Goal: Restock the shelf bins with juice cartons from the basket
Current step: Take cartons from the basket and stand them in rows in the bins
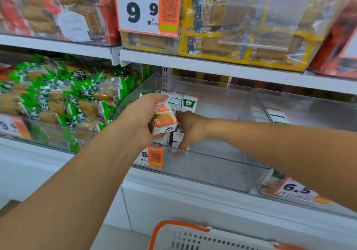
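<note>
My left hand (139, 120) grips a small orange juice carton (163, 119) above the left end of a clear shelf bin (222, 174). My right hand (190, 129) reaches into the same bin, its fingers pointing down onto white cartons (178, 135) near the bin's front wall; whether it holds one cannot be made out. More juice cartons (190, 102) stand in rows at the bin's back left. The white basket with an orange rim (179, 228) sits below, at the bottom edge of the view; its contents are hidden.
A second clear bin (309, 114) to the right holds a few cartons (277, 115). Green snack packs (58, 99) fill the bin on the left. Yellow and red packs crowd the upper shelf (212, 64). Price tags (147, 6) hang on the shelf fronts.
</note>
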